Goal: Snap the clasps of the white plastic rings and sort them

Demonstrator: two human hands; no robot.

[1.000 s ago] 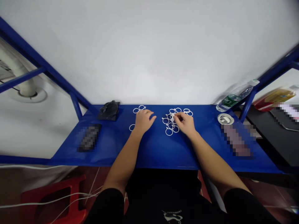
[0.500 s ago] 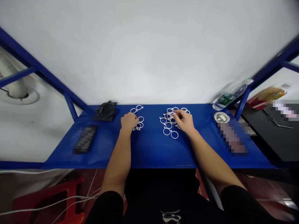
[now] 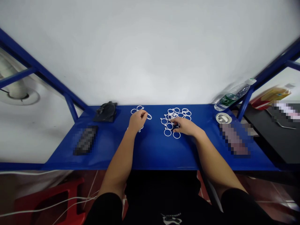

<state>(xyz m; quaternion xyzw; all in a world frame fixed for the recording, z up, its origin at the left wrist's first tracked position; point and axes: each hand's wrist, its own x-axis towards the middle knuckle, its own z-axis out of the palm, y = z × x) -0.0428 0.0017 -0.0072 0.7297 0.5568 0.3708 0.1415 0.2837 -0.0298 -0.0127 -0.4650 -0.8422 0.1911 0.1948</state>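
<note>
My left hand point(image 3: 137, 121) is closed in a pinch on a white curtain ring point(image 3: 149, 117), which sticks out to the right of the fingertips. Behind and below that hand lie a few more white rings point(image 3: 140, 107), partly hidden by it. On the right, my right hand point(image 3: 185, 126) hovers over a loose pile of several white rings point(image 3: 167, 132), some with a small eyelet showing. Its thumb and fingers are apart, with the thumb close to the nearest ring point(image 3: 177, 135); whether it touches is unclear. The palm hides part of the pile.
A blue tabletop point(image 3: 154, 150) runs along a white wall. At left are a black bag point(image 3: 106, 112) and a blurred dark item point(image 3: 85, 140). At right are a water bottle point(image 3: 231, 96), a roll of white tape point(image 3: 223, 118) and a blurred item point(image 3: 235, 139). Blue frame bars flank both sides.
My left hand has moved right and slightly up, a ring now showing in its pinch. My right hand has dropped a little toward me, its fingers spreading over the pile.
</note>
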